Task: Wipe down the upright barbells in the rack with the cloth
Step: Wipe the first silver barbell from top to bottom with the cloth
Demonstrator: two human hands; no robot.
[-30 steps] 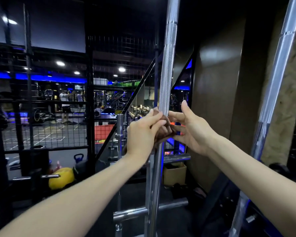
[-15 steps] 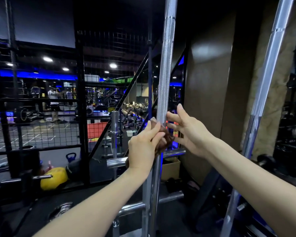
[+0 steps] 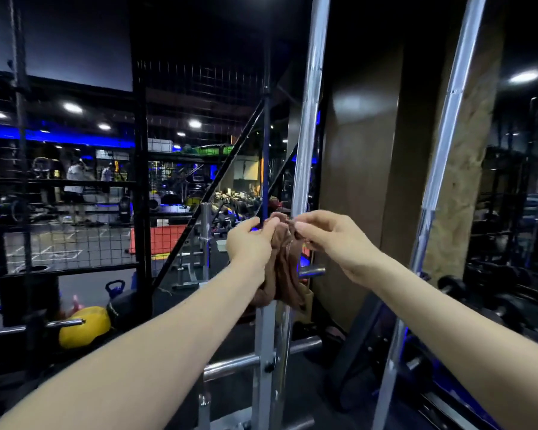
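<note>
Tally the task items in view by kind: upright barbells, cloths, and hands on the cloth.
Upright barbells: 2, the centre barbell and the right barbell
Brown cloth: 1
Hands on the cloth: 2, left hand and right hand
Total: 5

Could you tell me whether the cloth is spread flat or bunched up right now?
Bunched: the brown cloth hangs in folds, pinched by left hand and right hand.

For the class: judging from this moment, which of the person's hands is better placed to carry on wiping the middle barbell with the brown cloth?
Probably the left hand: it grips the cloth bunched against the middle barbell, while the right hand only pinches its top edge.
</note>
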